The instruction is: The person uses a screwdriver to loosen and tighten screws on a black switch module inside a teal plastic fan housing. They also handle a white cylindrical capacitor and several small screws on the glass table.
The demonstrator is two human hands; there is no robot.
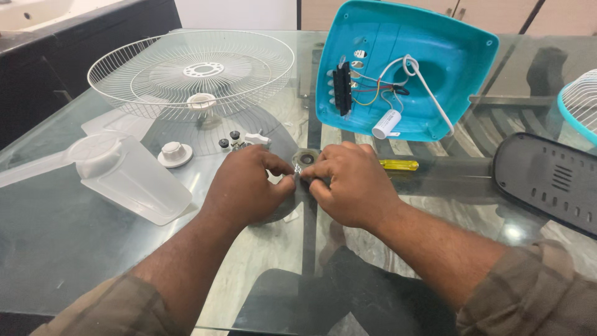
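Got both my left hand (249, 186) and right hand (351, 183) pinched shut on a small metal part (306, 158) mid-tabletop, near the front edge, just below the blue base (448, 56); seems stiff, light, probably slippery, so I'm gripping its rim.

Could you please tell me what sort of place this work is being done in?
Probably a room in a home, not a workshop: a glass-topped table serves as the bench, wooden cabinet doors stand behind it, and fan parts such as the white wire guard lie spread out.

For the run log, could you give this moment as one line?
left hand: pinching small metal part | right hand: same part | nearby: screwdriver, fan guard
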